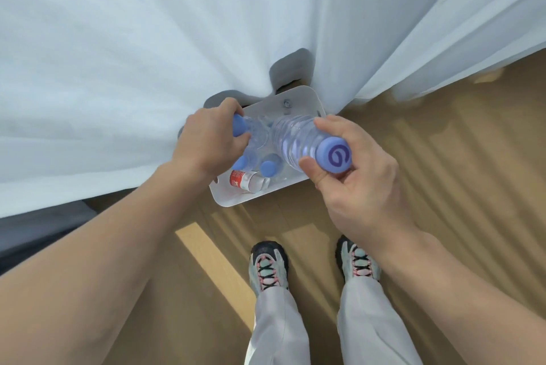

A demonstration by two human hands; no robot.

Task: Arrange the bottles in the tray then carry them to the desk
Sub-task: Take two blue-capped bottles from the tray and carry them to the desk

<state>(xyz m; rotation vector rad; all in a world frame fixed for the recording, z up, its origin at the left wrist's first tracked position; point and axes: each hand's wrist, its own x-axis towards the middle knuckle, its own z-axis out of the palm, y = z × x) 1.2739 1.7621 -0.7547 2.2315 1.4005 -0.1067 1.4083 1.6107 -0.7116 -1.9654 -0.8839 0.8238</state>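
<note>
A white tray (298, 104) lies on the wooden floor at the corner of a bed. My right hand (357, 175) grips a clear water bottle (298, 140) near its blue cap, held tilted above the tray. My left hand (206, 140) holds a second clear bottle (257, 131) by its blue-capped neck over the tray's left side. Two more blue-capped bottles (270, 168) stand upright in the tray below the hands. A small bottle with a red label (245, 180) lies on its side at the tray's near edge.
A bed with white sheets (133, 54) fills the left and top, its corner hanging right above the tray. A grey bed base (291, 69) shows behind the tray. White drapery (443, 24) hangs at right. My two shoes (269, 267) stand on the wooden floor below.
</note>
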